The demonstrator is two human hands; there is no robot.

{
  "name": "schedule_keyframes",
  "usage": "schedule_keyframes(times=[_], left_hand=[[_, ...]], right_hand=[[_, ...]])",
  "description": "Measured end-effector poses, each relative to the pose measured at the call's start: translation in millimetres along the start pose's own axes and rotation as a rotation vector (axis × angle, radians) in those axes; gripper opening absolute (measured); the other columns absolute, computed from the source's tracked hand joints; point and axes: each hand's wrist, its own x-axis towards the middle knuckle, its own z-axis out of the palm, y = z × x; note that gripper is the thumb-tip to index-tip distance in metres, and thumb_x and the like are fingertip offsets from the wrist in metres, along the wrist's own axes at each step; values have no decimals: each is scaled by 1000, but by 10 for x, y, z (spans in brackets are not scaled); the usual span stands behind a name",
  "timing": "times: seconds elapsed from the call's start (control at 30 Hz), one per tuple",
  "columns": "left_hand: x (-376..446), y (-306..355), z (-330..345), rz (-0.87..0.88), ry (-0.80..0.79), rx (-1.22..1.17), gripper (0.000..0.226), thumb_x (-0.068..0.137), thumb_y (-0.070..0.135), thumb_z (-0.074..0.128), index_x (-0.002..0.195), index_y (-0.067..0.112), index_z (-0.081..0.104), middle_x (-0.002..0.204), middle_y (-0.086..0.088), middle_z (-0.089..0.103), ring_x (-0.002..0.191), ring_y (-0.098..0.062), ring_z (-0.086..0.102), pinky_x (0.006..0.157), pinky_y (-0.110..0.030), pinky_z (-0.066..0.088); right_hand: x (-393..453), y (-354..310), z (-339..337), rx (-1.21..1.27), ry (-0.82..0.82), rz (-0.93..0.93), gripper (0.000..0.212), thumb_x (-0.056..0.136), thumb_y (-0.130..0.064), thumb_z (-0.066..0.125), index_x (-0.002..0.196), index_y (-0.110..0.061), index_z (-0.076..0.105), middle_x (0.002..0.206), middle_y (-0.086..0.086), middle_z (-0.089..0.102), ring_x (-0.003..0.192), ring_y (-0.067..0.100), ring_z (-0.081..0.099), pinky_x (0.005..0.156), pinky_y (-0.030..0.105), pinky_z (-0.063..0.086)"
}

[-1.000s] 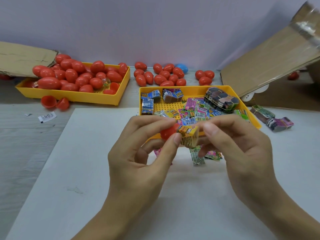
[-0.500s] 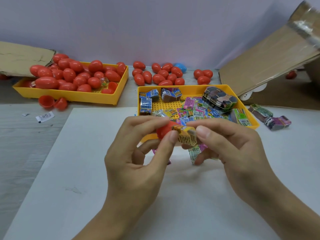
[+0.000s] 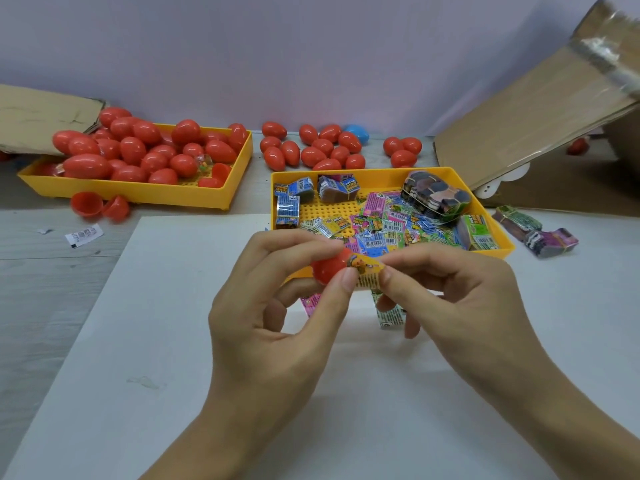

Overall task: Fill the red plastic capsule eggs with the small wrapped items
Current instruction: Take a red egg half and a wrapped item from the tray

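Two hands are meeting at the centre of the frame: your left hand (image 3: pixel 277 306) is pinching a red egg half (image 3: pixel 329 270) between thumb and fingers, while your right hand (image 3: pixel 460 299) is pinching an orange wrapped item (image 3: pixel 367 275) against its open side. Just behind, a yellow tray (image 3: pixel 498 244) is holding more wrapped items. In the upper left, a second yellow tray (image 3: pixel 156 195) is carrying red eggs (image 3: pixel 138 147), and loose eggs (image 3: pixel 322 147) are lying at upper centre.

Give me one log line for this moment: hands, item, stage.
left hand: holds red plastic egg half | right hand: pinches small yellow wrapped item at egg's opening | stage: inserting, egg not closed
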Motion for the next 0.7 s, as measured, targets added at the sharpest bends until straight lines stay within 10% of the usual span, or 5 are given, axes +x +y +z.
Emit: schedule_keyframes(times=[0.7], left_hand=[[17, 39, -5, 105, -36, 107, 21, 88, 14, 69, 109, 17, 64, 105, -8, 61, 99, -23, 66, 75, -25, 57]], right_hand=[[59, 0, -35, 122, -160, 121, 6, 79, -19, 73, 78, -17, 79, 55, 0, 65, 45, 2, 51, 42, 8, 37]])
